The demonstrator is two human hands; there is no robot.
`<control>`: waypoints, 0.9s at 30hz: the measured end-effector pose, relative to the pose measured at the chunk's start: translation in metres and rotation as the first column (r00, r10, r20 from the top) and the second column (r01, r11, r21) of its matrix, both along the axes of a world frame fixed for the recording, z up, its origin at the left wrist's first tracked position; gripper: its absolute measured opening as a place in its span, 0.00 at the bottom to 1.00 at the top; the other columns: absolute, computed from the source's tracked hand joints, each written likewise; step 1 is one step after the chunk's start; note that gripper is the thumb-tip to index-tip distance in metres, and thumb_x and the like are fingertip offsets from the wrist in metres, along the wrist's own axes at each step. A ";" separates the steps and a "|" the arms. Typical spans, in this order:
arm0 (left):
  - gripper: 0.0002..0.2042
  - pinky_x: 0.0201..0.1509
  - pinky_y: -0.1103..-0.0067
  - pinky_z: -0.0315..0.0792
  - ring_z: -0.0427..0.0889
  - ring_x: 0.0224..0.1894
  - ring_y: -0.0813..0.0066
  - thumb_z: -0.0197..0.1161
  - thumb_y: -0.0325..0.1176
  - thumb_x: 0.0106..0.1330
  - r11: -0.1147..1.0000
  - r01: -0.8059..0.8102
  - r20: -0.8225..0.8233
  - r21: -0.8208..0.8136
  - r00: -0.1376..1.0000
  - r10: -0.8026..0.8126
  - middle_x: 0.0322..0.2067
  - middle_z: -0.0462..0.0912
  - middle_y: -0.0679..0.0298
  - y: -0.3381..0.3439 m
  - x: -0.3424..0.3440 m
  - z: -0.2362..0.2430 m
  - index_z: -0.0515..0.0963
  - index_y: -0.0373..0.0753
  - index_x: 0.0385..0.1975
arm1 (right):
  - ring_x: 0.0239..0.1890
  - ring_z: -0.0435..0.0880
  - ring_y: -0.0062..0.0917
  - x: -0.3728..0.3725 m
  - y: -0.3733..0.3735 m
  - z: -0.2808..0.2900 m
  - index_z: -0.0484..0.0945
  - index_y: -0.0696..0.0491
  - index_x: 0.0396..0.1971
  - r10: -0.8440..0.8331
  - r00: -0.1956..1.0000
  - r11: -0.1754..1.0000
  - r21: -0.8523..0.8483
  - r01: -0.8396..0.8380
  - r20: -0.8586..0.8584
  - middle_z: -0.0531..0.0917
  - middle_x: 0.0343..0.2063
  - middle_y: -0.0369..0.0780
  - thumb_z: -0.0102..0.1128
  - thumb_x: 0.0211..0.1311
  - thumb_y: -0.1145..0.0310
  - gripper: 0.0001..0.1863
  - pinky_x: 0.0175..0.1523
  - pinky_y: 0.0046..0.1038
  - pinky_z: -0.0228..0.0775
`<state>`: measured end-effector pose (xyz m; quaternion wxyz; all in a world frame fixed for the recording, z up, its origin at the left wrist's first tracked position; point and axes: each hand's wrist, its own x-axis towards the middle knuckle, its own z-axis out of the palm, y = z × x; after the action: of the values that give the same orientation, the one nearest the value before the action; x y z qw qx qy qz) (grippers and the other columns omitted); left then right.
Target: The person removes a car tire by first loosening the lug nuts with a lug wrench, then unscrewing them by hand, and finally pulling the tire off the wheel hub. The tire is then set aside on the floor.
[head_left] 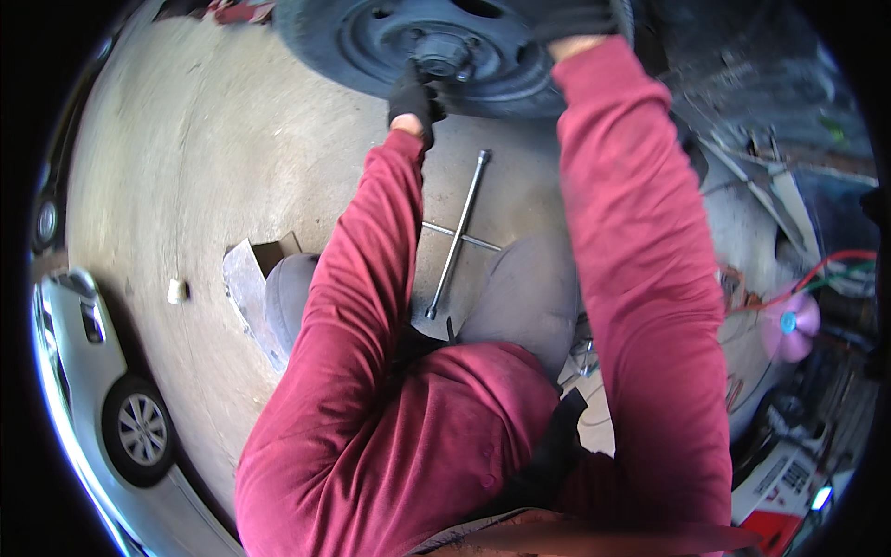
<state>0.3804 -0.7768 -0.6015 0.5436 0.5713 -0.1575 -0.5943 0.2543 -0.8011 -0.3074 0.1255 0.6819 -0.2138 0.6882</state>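
Note:
A dark steel wheel [348, 46] stands at the top of the head view, its hub facing me. My left hand [414, 100], in a black glove, reaches to the hub's lower left. Its fingers are drawn together against the studs, and whatever is in them is too small to make out. My right hand [577, 20], gloved in black too, is at the wheel's right edge by the tyre. Motion smears its fingers. On the floor between my arms lies a four-way lug wrench [461, 227], apart from both hands.
An open cardboard box [249, 278] lies by my left knee, with a small white cup-like object [176, 291] further left. A silver car [93, 371] stands at the far left. Red and green hoses [835, 260] and a pink disc-shaped object [798, 327] are at the right.

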 end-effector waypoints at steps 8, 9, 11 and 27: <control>0.17 0.37 0.64 0.81 0.85 0.34 0.59 0.59 0.42 0.73 0.934 0.338 0.159 0.120 0.922 -0.354 0.44 0.82 0.55 0.076 -0.021 -0.001 0.77 0.39 0.55 | 0.40 0.86 0.27 -0.062 0.161 -0.218 0.79 0.52 0.48 -0.248 0.653 0.229 0.698 -0.679 0.716 0.85 0.39 0.37 0.59 0.73 0.62 0.12 0.45 0.30 0.78; 0.15 0.29 0.68 0.75 0.80 0.26 0.66 0.60 0.42 0.71 0.937 0.347 0.212 0.050 0.913 -0.349 0.34 0.81 0.59 0.082 -0.030 0.001 0.77 0.38 0.49 | 0.40 0.87 0.26 -0.069 0.168 -0.241 0.80 0.52 0.48 -0.370 0.564 0.128 0.642 -0.756 0.738 0.87 0.39 0.38 0.57 0.74 0.61 0.12 0.45 0.29 0.78; 0.17 0.35 0.67 0.77 0.83 0.30 0.64 0.60 0.42 0.71 0.888 0.459 0.289 0.024 0.847 -0.446 0.35 0.84 0.57 0.091 -0.049 0.008 0.79 0.36 0.50 | 0.40 0.87 0.30 -0.081 0.171 -0.277 0.78 0.52 0.50 -0.411 0.321 -0.009 0.348 -0.938 0.854 0.86 0.43 0.38 0.55 0.75 0.56 0.16 0.49 0.33 0.79; 0.22 0.38 0.68 0.74 0.84 0.29 0.64 0.58 0.52 0.72 0.919 0.363 0.432 -0.153 0.861 -0.268 0.23 0.82 0.55 0.098 -0.020 -0.044 0.82 0.35 0.36 | 0.24 0.79 0.18 -0.108 0.121 -0.156 0.84 0.51 0.32 -0.083 0.884 0.265 0.865 -0.426 0.461 0.81 0.24 0.32 0.63 0.72 0.57 0.13 0.24 0.23 0.66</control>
<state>0.3603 -0.6783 -0.6459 0.4562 0.5811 -0.4253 -0.5228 0.1466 -0.6803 -0.4639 -0.4326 0.4739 -0.5244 0.5597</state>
